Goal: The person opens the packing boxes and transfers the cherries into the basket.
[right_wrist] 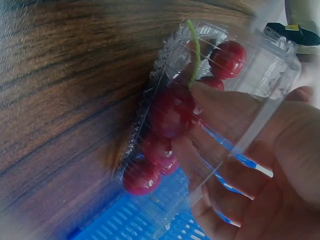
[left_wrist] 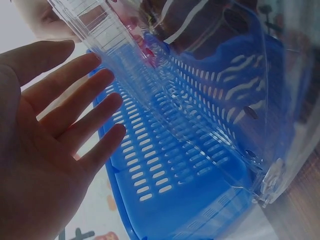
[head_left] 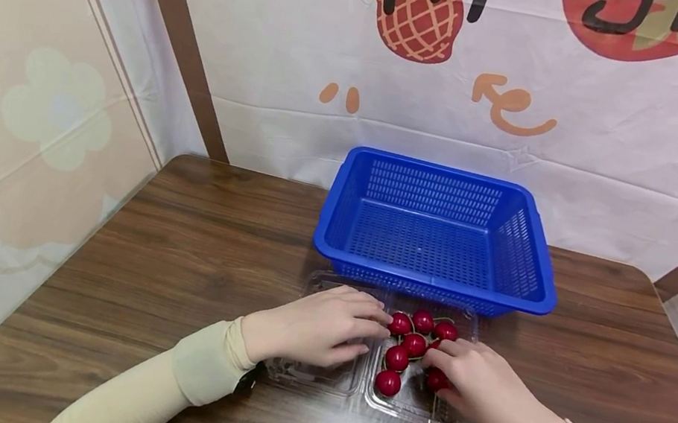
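Note:
A clear plastic clamshell container (head_left: 410, 410) lies opened out on the table, with several red cherries (head_left: 397, 358) in its right half. My right hand (head_left: 480, 378) reaches into that half and pinches one cherry (right_wrist: 171, 114) between thumb and fingertips; its green stem (right_wrist: 195, 55) shows in the right wrist view. Over the container's left half, the lid (head_left: 316, 378), hovers my left hand (head_left: 326, 324), fingers spread and holding nothing. Its fingertips are close to the nearest cherries. My right fingers hide some of the fruit.
Just behind the container stands a blue plastic basket (head_left: 433, 282) with slotted walls and nothing visible inside. Both sit on a dark wood-grain table (head_left: 166, 264). A printed cloth (head_left: 274, 41) hangs behind the table, and more cloth hangs at the left and right sides.

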`<action>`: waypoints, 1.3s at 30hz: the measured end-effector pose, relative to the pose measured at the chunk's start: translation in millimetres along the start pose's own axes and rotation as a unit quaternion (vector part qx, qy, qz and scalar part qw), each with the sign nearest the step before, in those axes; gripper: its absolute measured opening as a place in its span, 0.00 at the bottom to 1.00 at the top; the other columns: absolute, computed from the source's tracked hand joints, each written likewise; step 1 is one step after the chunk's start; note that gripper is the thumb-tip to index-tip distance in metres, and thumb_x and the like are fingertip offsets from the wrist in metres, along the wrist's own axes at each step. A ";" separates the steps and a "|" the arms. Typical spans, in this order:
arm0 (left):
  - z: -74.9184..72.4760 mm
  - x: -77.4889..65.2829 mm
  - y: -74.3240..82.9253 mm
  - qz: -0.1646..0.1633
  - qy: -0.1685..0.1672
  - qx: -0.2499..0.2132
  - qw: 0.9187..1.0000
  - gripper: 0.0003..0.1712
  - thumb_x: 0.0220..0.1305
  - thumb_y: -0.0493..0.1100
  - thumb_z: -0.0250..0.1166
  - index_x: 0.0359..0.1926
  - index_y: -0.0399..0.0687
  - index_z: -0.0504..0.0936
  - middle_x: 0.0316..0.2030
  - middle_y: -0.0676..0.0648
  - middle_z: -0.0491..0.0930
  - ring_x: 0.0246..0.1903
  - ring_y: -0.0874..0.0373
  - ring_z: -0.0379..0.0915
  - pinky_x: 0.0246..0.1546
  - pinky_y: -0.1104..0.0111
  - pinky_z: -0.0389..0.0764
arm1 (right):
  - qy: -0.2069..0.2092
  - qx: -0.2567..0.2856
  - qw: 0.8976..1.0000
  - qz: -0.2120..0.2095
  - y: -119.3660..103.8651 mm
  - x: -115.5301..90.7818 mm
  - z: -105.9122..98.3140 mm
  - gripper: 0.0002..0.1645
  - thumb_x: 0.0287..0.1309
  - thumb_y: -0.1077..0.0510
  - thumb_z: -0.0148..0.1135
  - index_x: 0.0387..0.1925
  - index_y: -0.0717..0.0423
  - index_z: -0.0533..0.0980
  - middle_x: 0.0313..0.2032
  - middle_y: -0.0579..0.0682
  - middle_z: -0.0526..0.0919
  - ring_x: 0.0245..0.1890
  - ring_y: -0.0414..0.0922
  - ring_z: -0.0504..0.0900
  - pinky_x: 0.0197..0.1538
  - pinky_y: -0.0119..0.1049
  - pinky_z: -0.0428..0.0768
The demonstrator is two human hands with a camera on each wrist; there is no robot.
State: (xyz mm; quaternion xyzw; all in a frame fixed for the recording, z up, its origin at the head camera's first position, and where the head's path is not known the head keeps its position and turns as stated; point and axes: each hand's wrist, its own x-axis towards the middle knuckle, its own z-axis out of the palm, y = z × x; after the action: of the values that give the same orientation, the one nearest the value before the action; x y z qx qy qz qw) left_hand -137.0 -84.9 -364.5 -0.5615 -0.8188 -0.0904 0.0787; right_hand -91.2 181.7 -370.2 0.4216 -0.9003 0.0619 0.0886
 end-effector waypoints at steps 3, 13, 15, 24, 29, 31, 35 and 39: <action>-0.1 0.0 -0.1 -0.002 0.001 -0.002 1.000 0.18 0.61 0.47 0.56 0.51 0.50 0.80 0.53 0.52 0.77 0.57 0.58 0.65 0.63 0.64 0.65 | -0.005 -0.010 1.000 -0.004 0.4 1.5 1.5 0.23 0.26 0.56 0.76 0.32 0.49 0.77 0.29 0.43 0.80 0.29 0.42 0.77 0.33 0.41 0.80; -0.5 -0.2 0.1 -0.008 -0.004 -0.002 1.000 0.18 0.61 0.48 0.56 0.51 0.51 0.79 0.54 0.52 0.76 0.58 0.58 0.64 0.64 0.64 0.65 | -0.035 0.011 0.999 0.013 1.3 4.2 6.2 0.21 0.27 0.59 0.75 0.30 0.51 0.77 0.29 0.43 0.78 0.28 0.41 0.76 0.26 0.38 0.81; -0.5 -0.1 0.1 -0.007 -0.005 -0.001 1.000 0.19 0.61 0.48 0.56 0.52 0.51 0.79 0.54 0.52 0.76 0.58 0.58 0.64 0.64 0.64 0.64 | -0.036 0.017 0.999 0.015 1.3 4.8 7.4 0.20 0.27 0.60 0.75 0.29 0.51 0.77 0.28 0.42 0.77 0.27 0.39 0.75 0.26 0.37 0.81; 0.5 -1.0 -0.6 -0.002 -0.002 0.002 1.000 0.19 0.61 0.47 0.56 0.52 0.51 0.79 0.54 0.52 0.76 0.58 0.58 0.64 0.64 0.64 0.65 | -0.035 0.032 0.999 0.022 0.3 6.7 10.5 0.17 0.29 0.61 0.74 0.27 0.51 0.77 0.28 0.42 0.77 0.25 0.37 0.75 0.25 0.35 0.80; 0.7 -1.4 -0.7 0.000 -0.001 0.003 1.000 0.19 0.61 0.48 0.56 0.52 0.51 0.79 0.54 0.52 0.76 0.58 0.57 0.64 0.64 0.63 0.65 | -0.033 0.040 0.998 0.020 -0.6 7.3 10.0 0.16 0.30 0.61 0.73 0.26 0.52 0.76 0.27 0.42 0.77 0.22 0.37 0.75 0.22 0.34 0.79; 0.8 -1.5 -0.7 0.000 -0.001 0.003 1.000 0.19 0.61 0.48 0.56 0.52 0.51 0.79 0.54 0.52 0.76 0.58 0.57 0.64 0.64 0.63 0.65 | -0.032 0.044 0.998 0.017 -0.9 7.7 9.4 0.15 0.31 0.62 0.73 0.26 0.52 0.76 0.26 0.43 0.77 0.22 0.37 0.75 0.21 0.34 0.78; 0.7 -1.6 -0.6 -0.001 -0.001 0.002 1.000 0.19 0.61 0.48 0.56 0.52 0.51 0.79 0.54 0.52 0.76 0.58 0.57 0.64 0.64 0.64 0.65 | -0.030 0.046 0.998 0.015 -1.5 8.4 9.1 0.14 0.32 0.62 0.73 0.25 0.52 0.76 0.26 0.42 0.77 0.21 0.36 0.75 0.21 0.33 0.78; 0.6 -1.4 -0.4 -0.002 -0.002 0.001 1.000 0.19 0.61 0.47 0.56 0.52 0.51 0.79 0.54 0.52 0.76 0.58 0.57 0.64 0.64 0.64 0.65 | -0.028 0.043 0.999 0.016 -2.5 9.0 8.6 0.14 0.32 0.61 0.73 0.25 0.51 0.76 0.26 0.42 0.77 0.21 0.36 0.75 0.20 0.33 0.78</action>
State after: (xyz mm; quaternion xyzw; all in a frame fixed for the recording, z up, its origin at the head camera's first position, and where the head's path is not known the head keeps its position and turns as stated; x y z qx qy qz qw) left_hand -136.9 -86.1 -365.4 -0.5600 -0.8202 -0.0881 0.0773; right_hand -95.8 171.8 -376.6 0.4124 -0.9055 0.0899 0.0446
